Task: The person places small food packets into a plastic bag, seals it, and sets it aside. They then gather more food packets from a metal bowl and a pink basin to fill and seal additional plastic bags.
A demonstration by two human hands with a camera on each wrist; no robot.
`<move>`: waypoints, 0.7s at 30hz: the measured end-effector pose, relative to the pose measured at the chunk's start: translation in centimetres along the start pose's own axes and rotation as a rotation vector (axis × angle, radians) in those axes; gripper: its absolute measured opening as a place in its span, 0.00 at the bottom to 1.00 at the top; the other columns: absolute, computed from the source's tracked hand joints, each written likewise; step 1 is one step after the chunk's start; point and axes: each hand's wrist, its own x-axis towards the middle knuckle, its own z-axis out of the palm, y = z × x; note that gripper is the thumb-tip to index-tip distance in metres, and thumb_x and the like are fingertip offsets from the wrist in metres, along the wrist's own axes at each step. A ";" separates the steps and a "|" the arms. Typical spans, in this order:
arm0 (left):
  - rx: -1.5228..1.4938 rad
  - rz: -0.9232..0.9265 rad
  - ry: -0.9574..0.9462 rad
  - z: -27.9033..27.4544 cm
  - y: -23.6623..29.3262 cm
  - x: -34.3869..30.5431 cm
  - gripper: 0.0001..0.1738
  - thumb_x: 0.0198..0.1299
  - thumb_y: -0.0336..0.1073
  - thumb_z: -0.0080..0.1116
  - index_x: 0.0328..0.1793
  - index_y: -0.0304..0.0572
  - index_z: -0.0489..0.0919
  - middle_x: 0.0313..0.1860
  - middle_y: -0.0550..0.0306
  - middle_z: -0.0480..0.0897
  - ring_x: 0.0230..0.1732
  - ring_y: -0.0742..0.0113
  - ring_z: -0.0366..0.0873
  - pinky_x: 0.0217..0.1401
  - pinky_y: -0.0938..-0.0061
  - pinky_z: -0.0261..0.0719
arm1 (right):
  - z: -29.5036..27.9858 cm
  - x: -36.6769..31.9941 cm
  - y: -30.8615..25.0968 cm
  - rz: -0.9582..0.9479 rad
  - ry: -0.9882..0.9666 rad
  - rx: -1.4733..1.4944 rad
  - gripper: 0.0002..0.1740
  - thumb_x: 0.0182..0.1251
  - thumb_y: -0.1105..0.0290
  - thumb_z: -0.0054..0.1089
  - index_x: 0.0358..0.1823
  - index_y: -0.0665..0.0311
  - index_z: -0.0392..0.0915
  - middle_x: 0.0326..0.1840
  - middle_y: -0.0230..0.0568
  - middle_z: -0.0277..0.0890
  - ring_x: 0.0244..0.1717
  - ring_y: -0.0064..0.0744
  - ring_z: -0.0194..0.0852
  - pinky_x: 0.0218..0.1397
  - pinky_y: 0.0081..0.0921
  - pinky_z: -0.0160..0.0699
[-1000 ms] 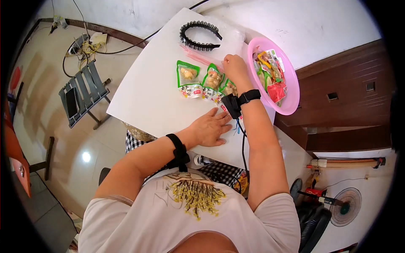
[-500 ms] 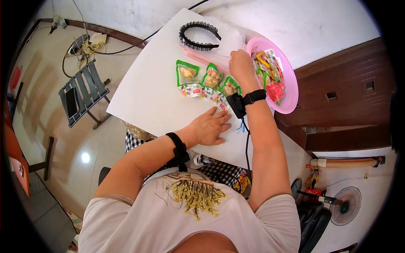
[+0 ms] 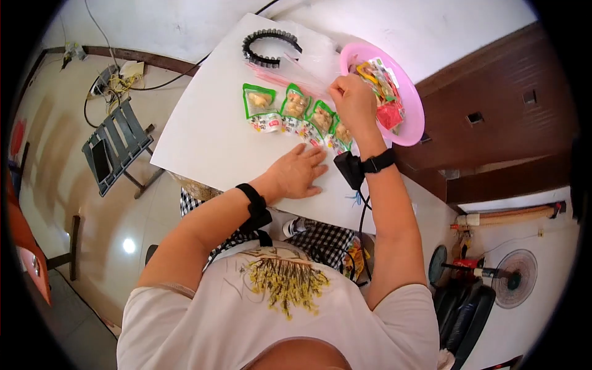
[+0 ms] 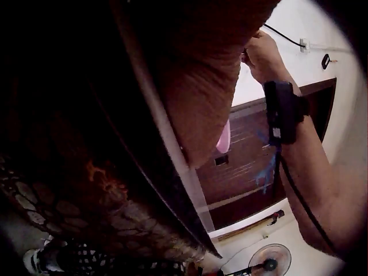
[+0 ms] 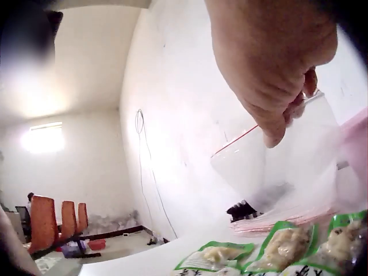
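Note:
In the right wrist view my right hand (image 5: 276,69) pinches the top edge of a clear zip bag (image 5: 238,164) with a red line along its seal, held up over the table. In the head view that right hand (image 3: 356,103) is beside the pink basin (image 3: 414,120). Several green-edged snack packets (image 3: 259,102) with pale pieces inside lie in a row just left of it. A flat pile of zip bags (image 3: 271,76) with pinkish edges is behind them. My left hand (image 3: 295,172) rests on the white table (image 3: 209,123), fingers spread, near the packets' lower ends.
A black ruffled headband (image 3: 249,52) lies at the table's far end. The basin holds several colourful packets (image 3: 388,114). Brown wooden panelling (image 3: 487,123) stands to the right. A folding stool (image 3: 120,145) with a phone (image 3: 100,161) on it is at the left.
My right hand has come away from the bag pile towards the right and nearer me, now with a zip bag. A further snack packet shows left of the right wrist. My left hand stays on the table.

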 end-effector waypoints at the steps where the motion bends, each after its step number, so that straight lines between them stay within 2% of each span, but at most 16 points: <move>1: 0.010 0.003 -0.007 -0.2 0.1 0.0 0.31 0.55 0.54 0.56 0.61 0.42 0.75 0.70 0.45 0.65 0.72 0.52 0.59 0.71 0.54 0.55 | -0.5 -1.2 -0.4 0.012 0.026 0.055 0.06 0.53 0.69 0.62 0.24 0.61 0.77 0.28 0.45 0.73 0.32 0.47 0.76 0.32 0.43 0.70; 4: 0.014 0.045 0.179 0.1 -0.1 0.0 0.29 0.55 0.53 0.57 0.60 0.44 0.75 0.68 0.46 0.67 0.72 0.54 0.58 0.70 0.53 0.58 | -1.2 -5.0 -1.2 0.054 0.045 0.227 0.05 0.50 0.76 0.64 0.23 0.66 0.75 0.25 0.42 0.71 0.27 0.39 0.71 0.31 0.32 0.69; 5: 0.059 0.062 0.303 0.1 -0.2 0.1 0.24 0.55 0.47 0.59 0.56 0.43 0.76 0.63 0.47 0.71 0.68 0.54 0.64 0.65 0.55 0.65 | -1.5 -6.3 -1.5 0.067 0.043 0.273 0.07 0.49 0.78 0.66 0.24 0.68 0.74 0.24 0.40 0.70 0.25 0.34 0.70 0.30 0.28 0.70; 8: -0.333 -0.200 0.394 -0.4 0.3 -0.2 0.20 0.54 0.40 0.62 0.52 0.42 0.76 0.57 0.48 0.75 0.59 0.52 0.72 0.58 0.58 0.72 | -2.1 -9.9 -3.0 0.287 0.066 0.448 0.07 0.52 0.78 0.66 0.24 0.67 0.75 0.23 0.39 0.70 0.25 0.31 0.71 0.29 0.25 0.70; 9: -0.403 -0.277 0.558 -0.7 0.8 -0.1 0.15 0.55 0.36 0.63 0.47 0.39 0.76 0.46 0.51 0.80 0.47 0.58 0.79 0.48 0.67 0.77 | -2.1 -11.0 -3.3 0.320 0.069 0.475 0.07 0.52 0.77 0.66 0.24 0.67 0.75 0.24 0.39 0.70 0.25 0.33 0.71 0.29 0.27 0.70; 12: -0.874 -0.480 0.644 -2.2 1.6 0.1 0.15 0.57 0.38 0.64 0.43 0.35 0.76 0.38 0.53 0.82 0.39 0.66 0.80 0.42 0.72 0.78 | -2.0 -13.6 -4.2 0.361 0.079 0.500 0.07 0.51 0.74 0.67 0.26 0.64 0.75 0.26 0.41 0.70 0.26 0.38 0.73 0.28 0.31 0.70; 13: -0.954 -0.491 0.704 -2.2 1.9 0.1 0.14 0.57 0.38 0.65 0.40 0.33 0.77 0.31 0.56 0.82 0.33 0.72 0.79 0.37 0.78 0.77 | -2.0 -14.3 -4.6 0.340 0.083 0.469 0.07 0.52 0.74 0.67 0.26 0.64 0.76 0.27 0.41 0.71 0.26 0.39 0.73 0.28 0.32 0.70; 16: -1.154 -0.660 0.585 -3.3 3.2 -0.3 0.12 0.58 0.36 0.63 0.40 0.33 0.77 0.30 0.57 0.82 0.30 0.73 0.79 0.34 0.79 0.77 | -1.6 -15.9 -5.8 0.291 0.066 0.393 0.06 0.52 0.73 0.66 0.29 0.62 0.76 0.29 0.41 0.72 0.27 0.40 0.75 0.29 0.34 0.71; 19: -1.262 -0.724 0.533 -2.9 3.8 -1.0 0.10 0.61 0.36 0.59 0.40 0.35 0.79 0.30 0.59 0.82 0.29 0.76 0.79 0.31 0.81 0.76 | -1.4 -17.0 -6.8 0.241 0.043 0.341 0.06 0.53 0.73 0.65 0.30 0.62 0.77 0.30 0.41 0.73 0.29 0.42 0.76 0.29 0.36 0.73; 21: -1.371 -0.760 0.492 -2.9 4.2 -1.7 0.09 0.64 0.36 0.55 0.41 0.39 0.79 0.32 0.61 0.82 0.33 0.75 0.80 0.34 0.81 0.76 | -1.4 -17.6 -7.3 0.248 0.026 0.378 0.06 0.54 0.73 0.65 0.31 0.62 0.77 0.31 0.41 0.73 0.30 0.42 0.76 0.30 0.36 0.73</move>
